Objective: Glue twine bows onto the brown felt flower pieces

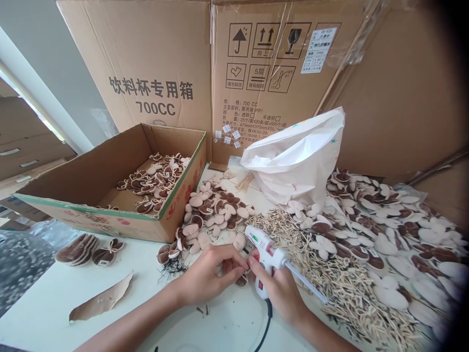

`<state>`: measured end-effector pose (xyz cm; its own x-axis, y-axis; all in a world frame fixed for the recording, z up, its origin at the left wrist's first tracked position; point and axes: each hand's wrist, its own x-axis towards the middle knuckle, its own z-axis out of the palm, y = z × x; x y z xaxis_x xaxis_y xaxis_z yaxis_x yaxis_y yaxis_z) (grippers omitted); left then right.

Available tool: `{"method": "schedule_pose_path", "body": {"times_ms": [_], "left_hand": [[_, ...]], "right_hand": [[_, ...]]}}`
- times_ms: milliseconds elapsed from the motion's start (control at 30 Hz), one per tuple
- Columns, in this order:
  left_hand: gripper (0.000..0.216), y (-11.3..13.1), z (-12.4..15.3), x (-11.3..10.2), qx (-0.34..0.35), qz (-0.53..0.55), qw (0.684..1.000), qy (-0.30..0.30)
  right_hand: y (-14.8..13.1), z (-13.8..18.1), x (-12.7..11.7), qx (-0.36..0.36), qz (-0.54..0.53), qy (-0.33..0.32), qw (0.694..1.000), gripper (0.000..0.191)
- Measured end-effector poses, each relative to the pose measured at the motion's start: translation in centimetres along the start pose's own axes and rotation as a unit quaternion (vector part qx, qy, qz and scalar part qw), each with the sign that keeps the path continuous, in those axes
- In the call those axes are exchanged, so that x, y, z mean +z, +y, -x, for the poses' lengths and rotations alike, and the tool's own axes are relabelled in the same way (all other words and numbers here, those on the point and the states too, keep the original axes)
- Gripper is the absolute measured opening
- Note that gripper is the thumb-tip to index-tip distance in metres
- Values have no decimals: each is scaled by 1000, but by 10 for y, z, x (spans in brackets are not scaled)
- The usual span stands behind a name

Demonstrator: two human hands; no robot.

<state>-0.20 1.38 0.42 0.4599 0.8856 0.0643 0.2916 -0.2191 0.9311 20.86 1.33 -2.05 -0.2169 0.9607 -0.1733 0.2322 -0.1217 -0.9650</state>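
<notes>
My right hand (284, 288) is wrapped around the handle of a white hot glue gun (270, 255) with a clear glue stick (304, 279) sticking out of its back. The gun's nozzle points away to the left, and its black cord (268, 325) runs toward me. Close beside it, my left hand (212, 271) is closed in a pinch, thumb and fingertips near the gun. A small brown and cream plush piece (242, 280) shows under its fingertips, mostly hidden by them. Beyond both hands lies a pile of cream and brown plush pieces (220, 210).
An open cardboard box (183, 200) with finished-looking plush pieces stands at left. Beige cord loops (344, 274) and more plush pieces (366, 215) spread across the right. A white bag (293, 171) stands behind. Stacked pieces (76, 249) and a brown scrap (100, 299) lie left.
</notes>
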Motion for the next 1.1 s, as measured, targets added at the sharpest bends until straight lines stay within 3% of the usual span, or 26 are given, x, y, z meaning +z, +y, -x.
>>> {"method": "schedule_pose_path", "body": {"times_ms": [133, 233, 467, 633, 733, 1100], "left_hand": [[18, -2, 1, 2, 14, -18, 1000, -13], [17, -2, 0, 2, 13, -18, 1000, 11], [18, -3, 3, -5, -2, 8, 990, 140], [24, -9, 1, -15, -33, 148, 959, 239], [20, -15, -3, -18, -54, 161, 957, 236], [21, -25, -8, -10, -15, 154, 967, 200]], "right_hand": [[-1, 0, 1, -12, 3, 5, 1000, 33], [-2, 0, 1, -3, -10, 16, 1000, 35], [-2, 0, 1, -1, -4, 24, 1000, 37], [0, 0, 2, 4, 15, 0, 1000, 36], [1, 0, 2, 15, -10, 2, 1000, 38], [2, 0, 2, 7, -5, -5, 1000, 36]]}}
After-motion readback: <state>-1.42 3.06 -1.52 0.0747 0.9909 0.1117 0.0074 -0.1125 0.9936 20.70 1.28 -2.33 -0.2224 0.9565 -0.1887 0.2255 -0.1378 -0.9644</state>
